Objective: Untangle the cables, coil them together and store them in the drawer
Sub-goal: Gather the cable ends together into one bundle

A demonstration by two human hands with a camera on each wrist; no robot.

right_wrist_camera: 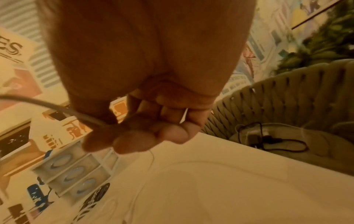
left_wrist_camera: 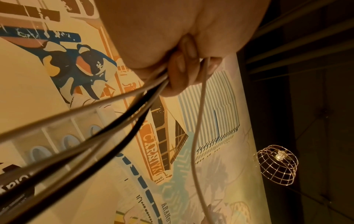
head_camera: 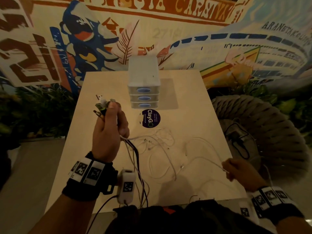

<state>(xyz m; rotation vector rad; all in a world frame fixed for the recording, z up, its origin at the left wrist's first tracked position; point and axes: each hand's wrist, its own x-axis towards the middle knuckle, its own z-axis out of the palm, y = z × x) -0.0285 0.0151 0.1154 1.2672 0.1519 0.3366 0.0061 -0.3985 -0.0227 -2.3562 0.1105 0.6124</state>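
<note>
My left hand point(head_camera: 109, 130) is raised over the table's left half and grips a bundle of cables point(head_camera: 135, 159). Their plug ends point(head_camera: 102, 105) stick out above the fist. Dark and white strands hang from it toward the table's near edge; the left wrist view shows these cables point(left_wrist_camera: 122, 115) leaving the curled fingers point(left_wrist_camera: 180, 75). My right hand point(head_camera: 236, 169) at the right edge pinches a white cable point(head_camera: 209, 159), seen as a cable point(right_wrist_camera: 57, 108) entering the fingers point(right_wrist_camera: 134, 141). More white cables point(head_camera: 162, 141) lie tangled mid-table. A small three-drawer unit point(head_camera: 143, 88) stands at the back, all drawers closed.
A round dark sticker point(head_camera: 150, 118) lies on the light table point(head_camera: 194, 102) in front of the drawers. A woven chair point(head_camera: 263, 125) stands at the right with a black cable and adapter point(head_camera: 238, 141) on its seat. A painted wall is behind.
</note>
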